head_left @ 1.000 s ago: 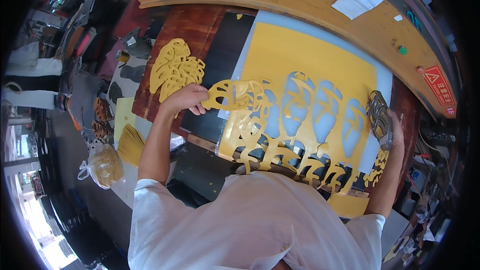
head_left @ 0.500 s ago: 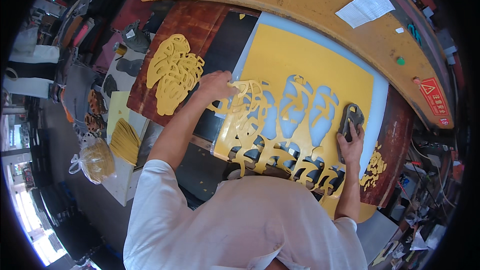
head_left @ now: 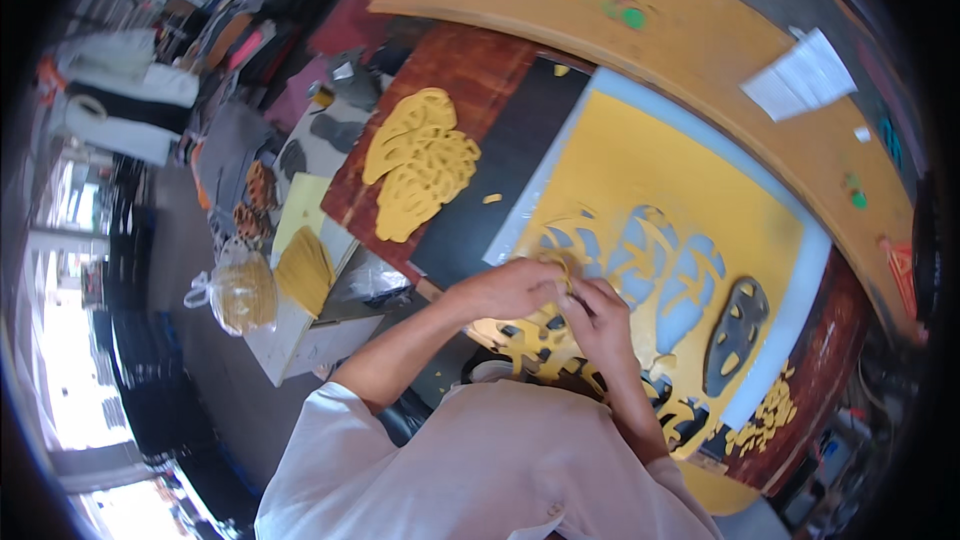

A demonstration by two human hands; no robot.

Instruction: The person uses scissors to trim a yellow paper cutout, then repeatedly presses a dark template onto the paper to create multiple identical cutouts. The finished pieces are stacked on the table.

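My left hand (head_left: 512, 288) and my right hand (head_left: 600, 320) meet above the near left part of a yellow sheet (head_left: 650, 155), fingers pinched together. Between the fingertips is a yellow cut-out piece (head_left: 563, 268), mostly hidden and slightly blurred. The sheet has sole-shaped cut-outs across its middle and lies on a pale board (head_left: 812, 258). To the right of my right hand, a dark sole-shaped cutting die (head_left: 735, 338) with several openings rests on the sheet, untouched. More openwork of yellow sheet hangs along the near edge, partly behind my forearms.
A pile of yellow openwork pieces (head_left: 420, 165) sits on the reddish board at left. Small yellow scraps (head_left: 768, 415) lie at right. An orange machine beam (head_left: 590, 25) crosses the far side. A side table holds a stack of yellow strips (head_left: 305, 272) and a clear bag (head_left: 243, 290).
My right hand has left the cutting die and moved left to join my left hand. My left hand has come nearer with the yellow piece. The whole view has shifted.
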